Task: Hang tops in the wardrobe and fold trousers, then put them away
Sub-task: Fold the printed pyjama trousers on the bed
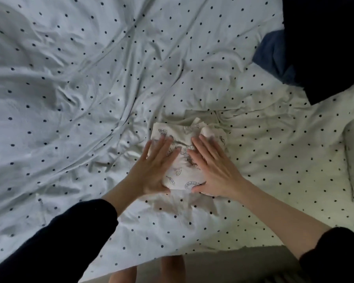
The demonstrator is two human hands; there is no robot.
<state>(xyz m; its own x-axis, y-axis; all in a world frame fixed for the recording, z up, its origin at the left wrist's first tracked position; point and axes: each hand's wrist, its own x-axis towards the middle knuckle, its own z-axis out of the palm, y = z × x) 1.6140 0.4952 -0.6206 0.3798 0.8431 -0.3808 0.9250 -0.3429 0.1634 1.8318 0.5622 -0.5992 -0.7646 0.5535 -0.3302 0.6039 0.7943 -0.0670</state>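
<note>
While pressing folded printed trousers [182, 158] flat at 6 o'clock on duvet [70, 78], left hand [153, 170] and right hand [215, 168] fingers straight, gripping nothing: folding near done, next needs lifting whole

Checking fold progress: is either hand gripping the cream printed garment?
No: the left hand and right hand press flat, fingers straight, on the folded cream printed garment.

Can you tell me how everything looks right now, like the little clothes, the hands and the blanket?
Printed garment: folded small, lying flat on the bed.
Left hand: open, fingers straight, pressing on the garment.
Right hand: open, fingers straight, pressing on the garment.
Dotted duvet: spread out, wrinkled.
Dark clothes: heaped at the far right corner, not folded.
Blue cloth: bunched beside the dark clothes.
</note>
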